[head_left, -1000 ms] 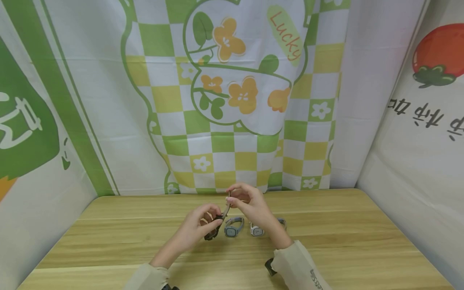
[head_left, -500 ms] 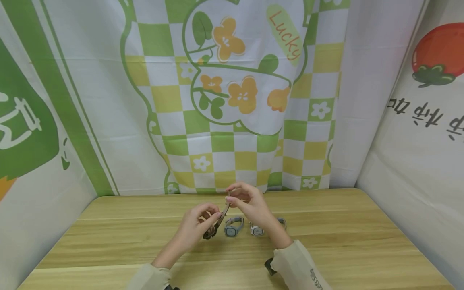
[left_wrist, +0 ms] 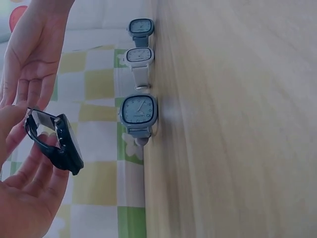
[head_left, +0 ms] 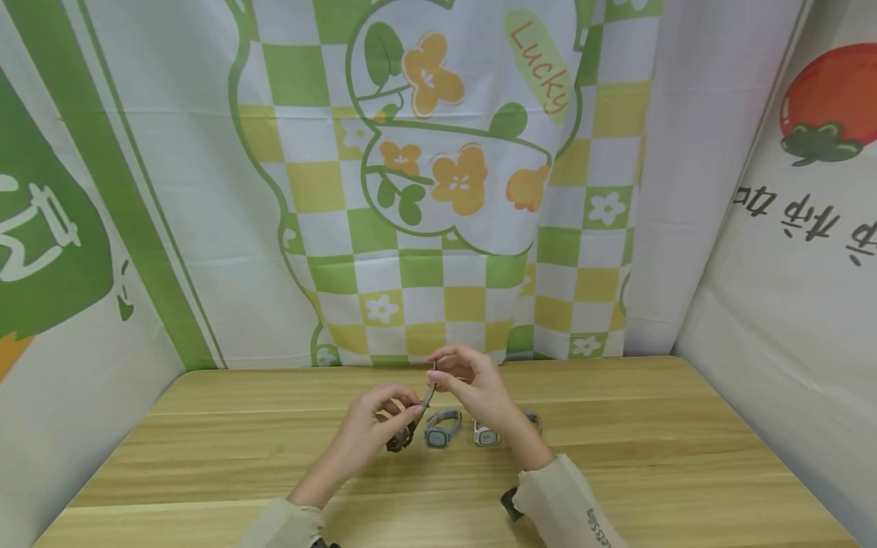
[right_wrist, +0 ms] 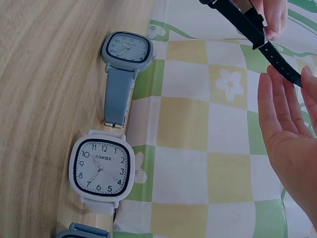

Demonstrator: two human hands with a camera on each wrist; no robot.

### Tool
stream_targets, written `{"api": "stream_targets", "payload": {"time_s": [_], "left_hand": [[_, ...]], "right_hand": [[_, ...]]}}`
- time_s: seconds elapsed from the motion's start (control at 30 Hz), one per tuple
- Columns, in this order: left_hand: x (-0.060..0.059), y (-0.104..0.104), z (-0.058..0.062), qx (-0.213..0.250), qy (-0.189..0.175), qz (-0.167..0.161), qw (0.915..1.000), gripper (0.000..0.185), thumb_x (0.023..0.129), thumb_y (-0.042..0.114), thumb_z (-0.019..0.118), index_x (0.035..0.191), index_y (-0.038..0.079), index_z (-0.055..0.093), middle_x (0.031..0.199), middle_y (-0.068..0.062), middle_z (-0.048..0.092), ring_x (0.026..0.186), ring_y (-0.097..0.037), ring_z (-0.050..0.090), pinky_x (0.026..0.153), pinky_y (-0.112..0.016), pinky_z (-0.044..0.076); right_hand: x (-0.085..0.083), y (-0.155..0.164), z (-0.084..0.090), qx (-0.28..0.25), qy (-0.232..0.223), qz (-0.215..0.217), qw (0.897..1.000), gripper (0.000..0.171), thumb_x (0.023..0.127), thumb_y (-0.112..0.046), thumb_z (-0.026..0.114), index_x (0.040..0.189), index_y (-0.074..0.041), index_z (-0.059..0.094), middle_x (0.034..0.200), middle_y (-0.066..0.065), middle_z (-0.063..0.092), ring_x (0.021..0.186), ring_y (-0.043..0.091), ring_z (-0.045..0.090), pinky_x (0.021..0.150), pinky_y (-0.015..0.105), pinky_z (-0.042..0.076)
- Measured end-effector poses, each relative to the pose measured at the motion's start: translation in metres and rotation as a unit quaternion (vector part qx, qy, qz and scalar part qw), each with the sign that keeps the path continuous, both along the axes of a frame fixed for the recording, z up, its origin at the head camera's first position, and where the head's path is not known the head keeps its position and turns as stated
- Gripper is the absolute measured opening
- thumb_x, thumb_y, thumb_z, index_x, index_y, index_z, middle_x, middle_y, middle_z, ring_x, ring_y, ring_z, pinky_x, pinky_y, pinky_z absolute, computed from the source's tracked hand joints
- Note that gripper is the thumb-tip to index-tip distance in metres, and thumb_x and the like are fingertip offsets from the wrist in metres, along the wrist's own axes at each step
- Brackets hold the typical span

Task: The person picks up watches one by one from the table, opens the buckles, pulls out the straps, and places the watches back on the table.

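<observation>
Head view: at lower centre of the frame both hands are raised just above the wooden worktop [head_left: 617, 457]; the left hand [head_left: 370, 434] pinches the case end of a black watch [head_left: 404, 434], the right hand [head_left: 473, 388] pinches the upper tip of its strap, so the watch hangs stretched and slanted between them; a blue watch [head_left: 441, 428] and a white watch [head_left: 485, 434] stand just behind on the worktop, with a third mostly hidden by the right wrist.

Left wrist view: at lower left the left fingers [left_wrist: 29, 168] curl round the black watch [left_wrist: 57, 144]; three watches line the worktop edge at upper centre.

Right wrist view: at upper right the black strap [right_wrist: 257, 37] runs diagonally; the right fingertips [right_wrist: 272, 15] grip it, the palm below lying flat; blue watch [right_wrist: 124, 69] and white watch [right_wrist: 101, 168] at left.

The step in hand seems to be working the strap straight or fastening it; next would call for a steady case and a careful feed of the strap tip.
</observation>
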State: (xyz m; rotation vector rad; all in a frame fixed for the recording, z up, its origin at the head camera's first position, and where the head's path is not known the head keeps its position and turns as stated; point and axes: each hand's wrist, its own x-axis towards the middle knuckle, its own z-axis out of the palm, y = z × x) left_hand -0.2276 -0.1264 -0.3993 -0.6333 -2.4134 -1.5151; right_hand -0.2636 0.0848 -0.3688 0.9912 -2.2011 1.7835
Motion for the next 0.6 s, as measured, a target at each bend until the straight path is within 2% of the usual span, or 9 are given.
{"api": "stream_targets", "payload": {"time_s": [0.23, 0.37, 0.47, 0.6], "left_hand": [[0.0016, 0.0072, 0.0011, 0.018, 0.012, 0.025, 0.9995, 0.009, 0.089, 0.007, 0.084, 0.091, 0.007, 0.075, 0.091, -0.006, 0.077, 0.078, -0.008, 0.070, 0.070, -0.024, 0.060], [0.0009, 0.0092, 0.0034, 0.019, 0.001, 0.036, 0.9992, 0.010, 0.089, 0.006, 0.084, 0.088, 0.006, 0.075, 0.089, -0.006, 0.078, 0.079, -0.009, 0.071, 0.071, -0.023, 0.060], [0.0005, 0.0096, 0.0050, 0.011, -0.007, 0.046, 0.9989, 0.011, 0.088, 0.006, 0.085, 0.090, 0.005, 0.074, 0.086, -0.005, 0.077, 0.077, -0.009, 0.070, 0.071, -0.022, 0.059], [-0.0009, 0.0086, 0.0062, -0.014, -0.009, 0.052, 0.9985, 0.014, 0.088, 0.007, 0.085, 0.097, 0.002, 0.076, 0.082, -0.003, 0.074, 0.075, -0.009, 0.068, 0.071, -0.021, 0.059]], "right_hand": [[0.0001, 0.0004, -0.0005, -0.003, 0.000, 0.005, 1.000, 0.022, 0.102, 0.000, 0.067, 0.123, 0.005, 0.066, 0.108, 0.026, 0.073, 0.094, 0.038, 0.075, 0.083, 0.031, 0.064], [-0.0003, 0.0008, -0.0007, -0.008, 0.000, 0.002, 1.000, 0.020, 0.102, 0.000, 0.067, 0.121, 0.004, 0.066, 0.106, 0.026, 0.073, 0.090, 0.030, 0.075, 0.083, 0.031, 0.064], [0.0000, 0.0003, 0.0000, -0.013, -0.005, -0.001, 1.000, 0.019, 0.102, 0.000, 0.067, 0.121, 0.004, 0.066, 0.104, 0.026, 0.073, 0.088, 0.023, 0.075, 0.082, 0.031, 0.064], [0.0010, -0.0010, 0.0005, -0.013, -0.010, 0.002, 1.000, 0.019, 0.102, -0.001, 0.067, 0.121, 0.004, 0.066, 0.105, 0.027, 0.073, 0.089, 0.023, 0.075, 0.083, 0.032, 0.064]]}}
